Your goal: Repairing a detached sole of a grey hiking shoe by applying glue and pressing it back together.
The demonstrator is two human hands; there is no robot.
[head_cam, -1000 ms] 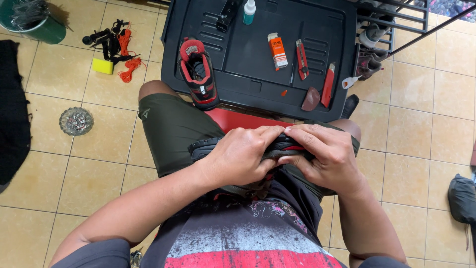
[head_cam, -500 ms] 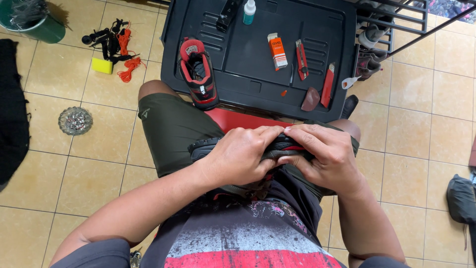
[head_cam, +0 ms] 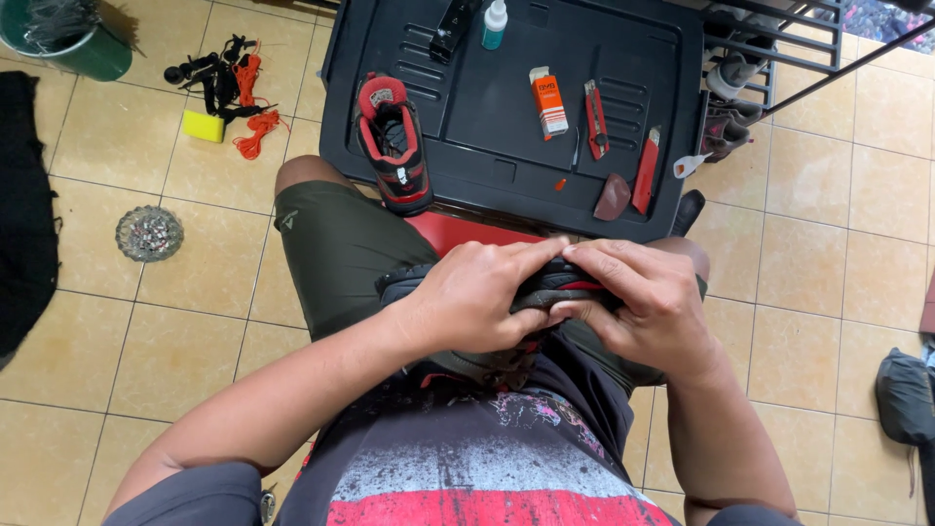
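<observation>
I sit with a black and red shoe [head_cam: 414,281] on my lap. My left hand [head_cam: 477,297] and my right hand [head_cam: 643,302] both press down on it, fingers curled over its upper edge, thumbs meeting in the middle. Most of the shoe is hidden under my hands. A matching black and red shoe [head_cam: 394,141] stands on the black plastic lid [head_cam: 487,107] in front of my knees.
On the lid lie an orange glue box [head_cam: 548,100], a red cutter [head_cam: 596,119], a red-handled tool [head_cam: 646,170], a brown patch [head_cam: 613,197] and a small bottle [head_cam: 495,21]. Orange and black laces [head_cam: 239,93], a yellow sponge [head_cam: 204,126], a floor drain [head_cam: 149,234] and a green bucket [head_cam: 93,54] are at left.
</observation>
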